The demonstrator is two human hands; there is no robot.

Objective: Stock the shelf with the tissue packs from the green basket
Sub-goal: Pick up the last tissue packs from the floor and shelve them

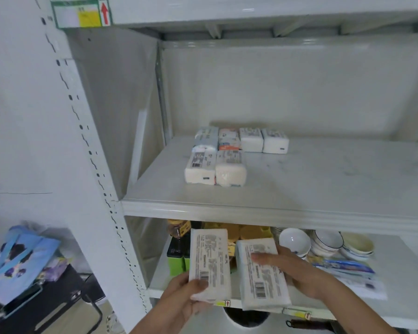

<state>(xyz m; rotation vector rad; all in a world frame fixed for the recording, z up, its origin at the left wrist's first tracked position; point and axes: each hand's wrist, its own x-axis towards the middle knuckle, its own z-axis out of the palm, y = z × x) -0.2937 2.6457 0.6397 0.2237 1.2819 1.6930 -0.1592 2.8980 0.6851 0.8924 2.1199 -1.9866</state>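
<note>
Here our left hand (179, 297) and right hand (297, 271) each grasp one tissue pack (209, 263). We judge them light, soft and slippery-wrapped; grip across the width, gently.

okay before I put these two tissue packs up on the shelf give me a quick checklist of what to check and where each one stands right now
1. Left hand grips its tissue pack: ok.
2. Right hand grips the second pack: ok, fingers lie across its face.
3. Free space on the shelf right of the front row: ok.
4. Back row of four packs sits tidy: ok.
5. Path up past the shelf lip: ok, nothing in the way.
6. Packs left in the green basket: cannot tell, basket out of view.
</note>
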